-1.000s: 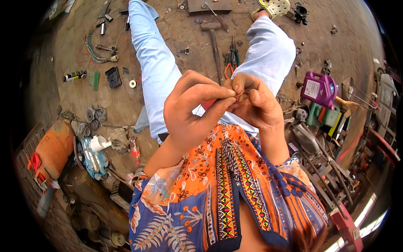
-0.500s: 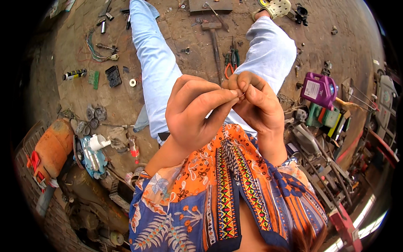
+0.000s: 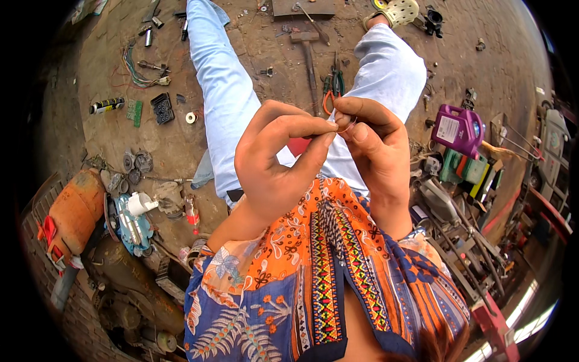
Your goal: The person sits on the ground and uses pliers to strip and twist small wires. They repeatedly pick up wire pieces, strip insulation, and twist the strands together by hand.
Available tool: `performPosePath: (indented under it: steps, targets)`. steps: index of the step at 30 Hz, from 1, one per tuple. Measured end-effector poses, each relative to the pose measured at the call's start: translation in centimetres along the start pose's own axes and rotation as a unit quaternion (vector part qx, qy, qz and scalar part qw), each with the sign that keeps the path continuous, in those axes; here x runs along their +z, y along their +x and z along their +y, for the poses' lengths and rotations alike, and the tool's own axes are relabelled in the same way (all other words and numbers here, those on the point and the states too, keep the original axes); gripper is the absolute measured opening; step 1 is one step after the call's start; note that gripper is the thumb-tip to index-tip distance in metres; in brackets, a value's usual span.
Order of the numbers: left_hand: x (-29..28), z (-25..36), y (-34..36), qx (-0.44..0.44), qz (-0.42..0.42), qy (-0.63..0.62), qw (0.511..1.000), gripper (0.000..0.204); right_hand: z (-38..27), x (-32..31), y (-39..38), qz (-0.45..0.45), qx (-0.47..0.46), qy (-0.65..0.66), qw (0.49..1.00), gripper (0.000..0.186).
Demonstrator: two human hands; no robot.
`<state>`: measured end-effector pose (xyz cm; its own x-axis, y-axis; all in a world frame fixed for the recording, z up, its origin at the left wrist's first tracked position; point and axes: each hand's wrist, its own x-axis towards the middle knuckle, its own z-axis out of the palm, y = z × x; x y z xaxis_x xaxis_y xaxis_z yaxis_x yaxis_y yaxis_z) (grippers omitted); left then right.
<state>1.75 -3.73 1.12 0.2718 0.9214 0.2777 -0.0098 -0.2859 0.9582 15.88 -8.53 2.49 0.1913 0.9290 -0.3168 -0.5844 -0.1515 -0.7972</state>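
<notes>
Both hands are raised close together over my lap. With thumb and fingertips, my left hand (image 3: pixel 274 151) pinches one end of a thin orange-red wire (image 3: pixel 346 129). My right hand (image 3: pixel 377 157) is curled opposite it, its thumb and forefinger closed about the wire's other part. The fingers hide most of the wire, and its ends are too small to make out. Past the hands on the floor lie pliers with orange and green handles (image 3: pixel 329 101) and a long-handled hammer (image 3: pixel 309 63).
At the left lie a black plastic block (image 3: pixel 162 109), a green circuit board (image 3: pixel 134 112), a spray can (image 3: pixel 107 106) and a wire bundle (image 3: pixel 142 77). A purple jug (image 3: pixel 458 131) stands at the right, by heaped metal parts. An orange tank (image 3: pixel 77 208) is lower left.
My fingertips have drawn slightly apart, and my right forefinger has lifted. The thin wire now shows between the hands, and a red patch has come into view below them.
</notes>
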Motion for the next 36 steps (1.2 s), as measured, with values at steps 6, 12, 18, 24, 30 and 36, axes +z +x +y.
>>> performPosePath:
  steps: [6,12,18,24,30,36]
  targets:
    - [0.2,0.0,-0.2,0.024,0.018,0.04,0.999,0.021,0.9,-0.8,0.2,-0.032,-0.037,-0.004,0.999,0.014]
    - [0.3,0.2,-0.2,0.02,0.016,0.042,0.999,0.02,1.1,-0.7,0.4,-0.046,-0.116,-0.103,0.987,0.011]
    - [0.3,0.3,-0.1,0.0,0.012,0.029,1.0,0.019,1.1,-0.4,0.2,-0.04,-0.128,-0.132,0.982,0.01]
    - [-0.1,0.4,0.3,-0.043,-0.035,-0.007,0.998,0.018,1.4,-0.2,-0.1,-0.031,-0.139,-0.133,0.981,0.011]
    - [0.2,-0.2,0.2,0.021,0.009,0.077,0.997,0.02,0.6,0.2,0.0,0.009,-0.099,-0.128,0.987,0.013]
    - [0.2,-0.9,0.4,0.195,0.034,0.218,0.956,0.028,0.2,0.0,0.0,0.012,-0.091,-0.146,0.985,0.011]
